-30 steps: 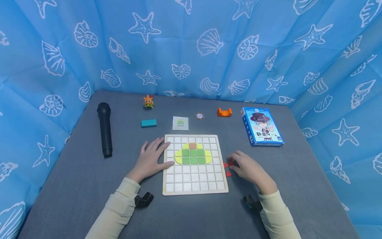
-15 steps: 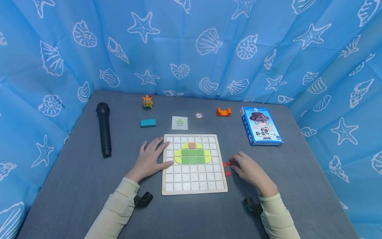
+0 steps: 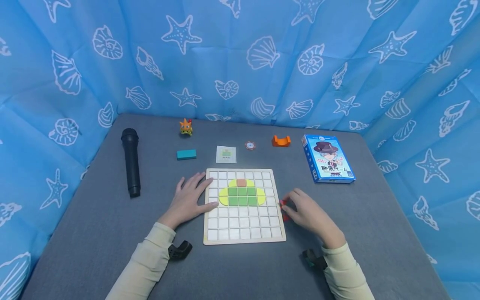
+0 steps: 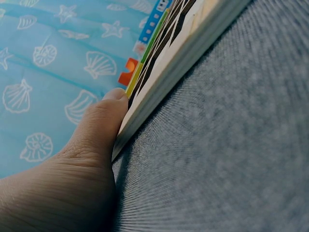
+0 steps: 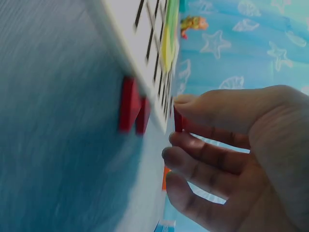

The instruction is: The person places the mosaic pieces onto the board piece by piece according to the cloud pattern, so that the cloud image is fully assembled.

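The wooden grid board (image 3: pixel 234 234) lies flat on the table. On its upper half are green squares (image 3: pixel 243 196), rounded yellow pieces (image 3: pixel 223 196) and one brown square (image 3: pixel 241 182). My left hand (image 3: pixel 187 203) rests with spread fingers on the board's left edge, its thumb (image 4: pixel 104 116) at the rim. At the right edge, my right hand (image 3: pixel 310 211) pinches a small red triangle piece (image 5: pixel 178 120) between thumb and fingers. Two more red triangle pieces (image 5: pixel 128 104) lie on the table against the board's side, partly behind my right hand in the head view.
Behind the board lie a pattern card (image 3: pixel 226 154), a teal block (image 3: pixel 186 154), a poker chip (image 3: pixel 250 145), an orange holder (image 3: pixel 281 141) and a toy figure (image 3: pixel 185 126). A black microphone (image 3: pixel 131 162) is at left, a blue game box (image 3: pixel 329 159) at right. A blue curtain (image 3: pixel 240 62) hangs behind.
My right hand has lifted one red triangle piece and moved slightly left, toward the board's edge. The left hand and the pieces on the board have stayed put.
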The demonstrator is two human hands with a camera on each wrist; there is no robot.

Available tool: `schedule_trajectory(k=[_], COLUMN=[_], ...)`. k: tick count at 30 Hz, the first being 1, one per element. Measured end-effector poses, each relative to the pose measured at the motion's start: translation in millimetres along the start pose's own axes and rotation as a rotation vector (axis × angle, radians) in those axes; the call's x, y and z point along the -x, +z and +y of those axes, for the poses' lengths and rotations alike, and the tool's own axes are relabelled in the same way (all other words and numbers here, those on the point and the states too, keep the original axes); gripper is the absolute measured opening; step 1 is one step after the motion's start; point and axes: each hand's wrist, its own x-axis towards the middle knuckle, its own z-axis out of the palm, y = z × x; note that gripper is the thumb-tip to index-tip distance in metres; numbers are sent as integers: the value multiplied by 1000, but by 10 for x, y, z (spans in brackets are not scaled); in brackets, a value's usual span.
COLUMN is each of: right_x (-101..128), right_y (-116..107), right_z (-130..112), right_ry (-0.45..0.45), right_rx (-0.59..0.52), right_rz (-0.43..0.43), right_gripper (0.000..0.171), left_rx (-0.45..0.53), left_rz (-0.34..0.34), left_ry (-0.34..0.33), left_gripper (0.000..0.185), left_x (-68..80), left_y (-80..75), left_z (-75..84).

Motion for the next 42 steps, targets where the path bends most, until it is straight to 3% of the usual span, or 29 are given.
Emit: schedule_trajectory(k=[12, 21, 28, 34, 42], right_x=[-148, -257, -325, -351, -360], right_y=[159, 298, 384, 426, 425], right_z=[-458, -749, -878, -915, -947], right_ry=[-261, -410, -462, -508, -481], right_rx=[61, 85, 122, 133, 147], right_rz=[42, 3, -54, -20, -44], right_gripper=[22, 18, 20, 22, 25], left_rx=[-8, -7, -15, -19, -9], left_rz=[5, 15, 18, 10, 18], left_ry=[-1, 14, 11, 10, 14], left_gripper=[84, 83, 83, 83, 82], left_x=[0, 6, 7, 4, 0], left_y=[4, 11, 17, 16, 11], left_z=[10, -9, -18, -14, -19])
